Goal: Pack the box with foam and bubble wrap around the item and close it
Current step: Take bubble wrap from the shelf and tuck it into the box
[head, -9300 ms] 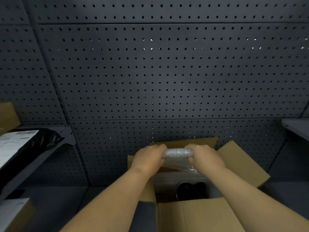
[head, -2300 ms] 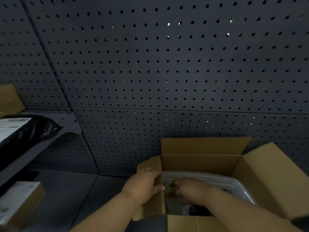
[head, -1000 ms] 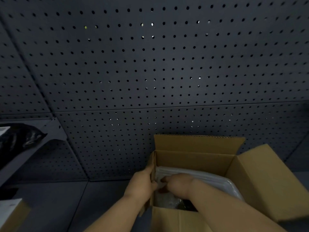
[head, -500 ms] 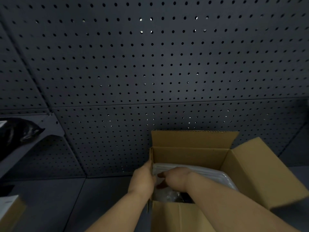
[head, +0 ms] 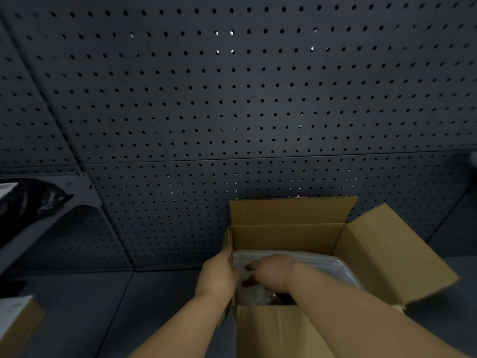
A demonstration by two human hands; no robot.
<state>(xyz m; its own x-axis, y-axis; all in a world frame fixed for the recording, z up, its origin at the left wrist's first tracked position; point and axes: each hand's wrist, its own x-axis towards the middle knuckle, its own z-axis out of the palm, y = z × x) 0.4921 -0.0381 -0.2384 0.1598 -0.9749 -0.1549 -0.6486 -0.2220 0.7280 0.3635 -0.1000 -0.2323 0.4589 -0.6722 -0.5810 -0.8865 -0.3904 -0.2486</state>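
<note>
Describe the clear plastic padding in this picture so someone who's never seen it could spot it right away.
Find the open cardboard box standing against the dark pegboard wall. Inside it, behind the right hand, lies the clear plastic padding: the only pale, glossy, see-through thing among brown flaps.

A dark grey pegboard wall [head: 232, 99] fills the background. At left, a grey shelf [head: 38, 228] carries a shiny black bag [head: 31, 202]. Below it, at the lower left edge, sits a small cardboard carton [head: 15, 326] with a white label. The work surface [head: 103, 319] is dark grey.
</note>
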